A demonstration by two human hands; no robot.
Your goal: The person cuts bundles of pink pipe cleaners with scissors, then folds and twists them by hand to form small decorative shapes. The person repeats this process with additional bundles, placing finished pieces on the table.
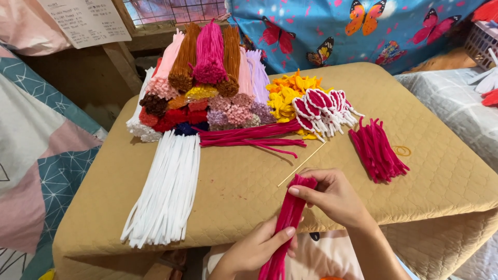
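Magenta pipe cleaners (284, 228), gathered in a bundle at the near edge of a tan quilted table (244, 186), are held by both hands: the left hand (259, 248) has its fingers closed around the lower part, while the right hand (332, 197) pinches the top end between thumb and fingertips. Just beyond the right hand lies a thin wooden stick (302, 165), with a loose pile of cut magenta pieces (377, 150) and a yellow rubber band (402, 151) to the right. Long white pipe cleaners (166, 192), upright bundles in assorted colours (207, 57), yellow petals (285, 96) and red-and-white loops (324, 109) crowd the far half.
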